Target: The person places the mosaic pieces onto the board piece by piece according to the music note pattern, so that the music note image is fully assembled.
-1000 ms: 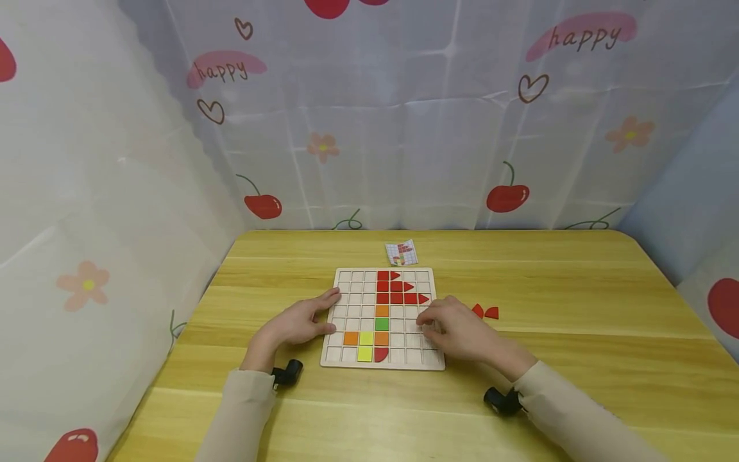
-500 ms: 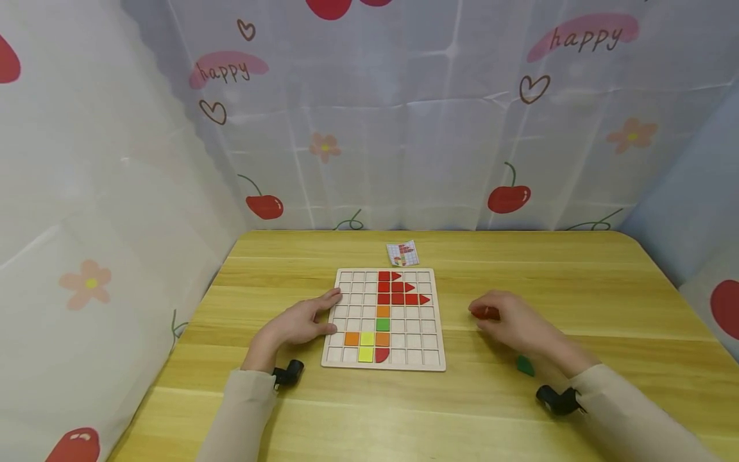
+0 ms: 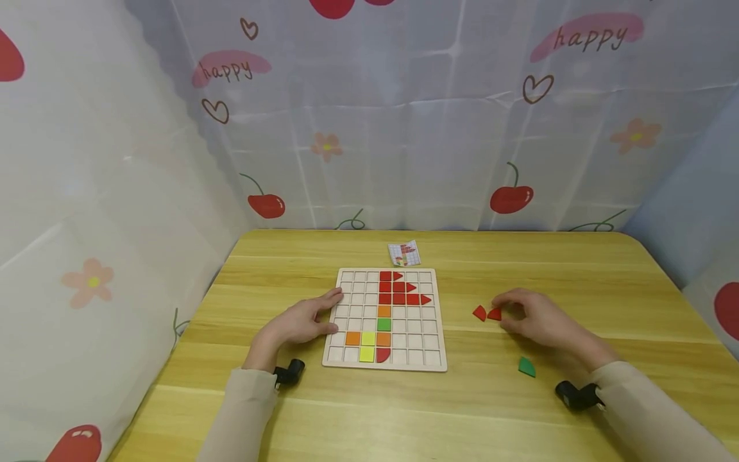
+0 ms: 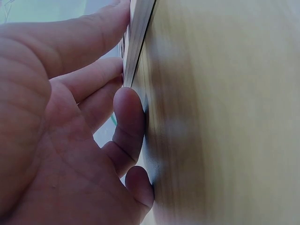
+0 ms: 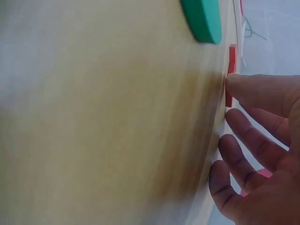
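Observation:
A wooden grid board lies mid-table, holding red, orange, green and yellow tiles. My left hand rests with straight fingers against its left edge; the left wrist view shows the fingers lying along the board's rim. To the right of the board my right hand has a fingertip on a loose red piece, its other fingers relaxed. A second red piece lies just left of it. A green piece lies on the table nearer to me, also in the right wrist view.
A small pattern card lies behind the board. The yellow wooden table is enclosed by a cherry-print curtain at the back and both sides. Bare tabletop stretches to the right and in front of the board.
My right hand left the board's right side and moved right to the loose red pieces. The green piece, hidden before, now shows. The left hand has stayed put.

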### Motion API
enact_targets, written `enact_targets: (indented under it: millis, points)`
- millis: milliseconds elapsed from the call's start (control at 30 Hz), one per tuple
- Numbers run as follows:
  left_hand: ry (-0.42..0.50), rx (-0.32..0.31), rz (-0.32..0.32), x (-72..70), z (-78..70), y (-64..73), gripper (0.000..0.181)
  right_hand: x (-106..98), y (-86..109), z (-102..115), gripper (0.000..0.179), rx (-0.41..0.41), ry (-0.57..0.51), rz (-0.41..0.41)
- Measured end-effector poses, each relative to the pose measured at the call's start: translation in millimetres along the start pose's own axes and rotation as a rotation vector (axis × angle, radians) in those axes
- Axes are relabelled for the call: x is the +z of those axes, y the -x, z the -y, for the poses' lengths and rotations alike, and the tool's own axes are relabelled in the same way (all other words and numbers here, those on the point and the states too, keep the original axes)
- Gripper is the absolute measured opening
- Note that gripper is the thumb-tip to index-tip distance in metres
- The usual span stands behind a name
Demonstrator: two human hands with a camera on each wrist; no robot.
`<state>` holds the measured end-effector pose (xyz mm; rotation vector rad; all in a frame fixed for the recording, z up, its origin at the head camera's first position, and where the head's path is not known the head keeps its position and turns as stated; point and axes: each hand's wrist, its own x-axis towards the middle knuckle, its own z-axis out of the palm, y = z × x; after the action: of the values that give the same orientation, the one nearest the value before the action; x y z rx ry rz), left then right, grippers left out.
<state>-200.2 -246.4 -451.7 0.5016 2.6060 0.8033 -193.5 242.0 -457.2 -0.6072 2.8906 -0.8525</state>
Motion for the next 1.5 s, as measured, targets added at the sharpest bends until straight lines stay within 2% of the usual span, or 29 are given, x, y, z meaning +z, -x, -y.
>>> enact_targets:
  millis: [300, 833, 1067, 1333, 1500]
  points:
    - [-0.003, 0.004, -0.001, -0.2, -1.7, 1.1, 0.073, 2, -3.0, -2, 0.03, 0.014, 0.018, 0.011]
    - [-0.007, -0.002, 0.003, 0.5, 0.9, -0.7, 0.074, 1, -4.1, 10, 0.024, 0.044, 0.049, 0.02]
    - [-0.024, -0.003, -0.002, 0.4, 1.6, -0.9, 0.074, -3, -3.2, 12, 0.025, 0.041, 0.041, -0.005]
    - [-0.015, -0.011, 0.002, 0.9, 3.1, -1.2, 0.075, -5, -9.3, 32, 0.023, -0.008, 0.049, -0.049]
    - [-0.014, -0.008, 0.001, 0.9, 2.5, -1.2, 0.074, 0, -17.2, 47, 0.021, -0.03, 0.075, -0.071]
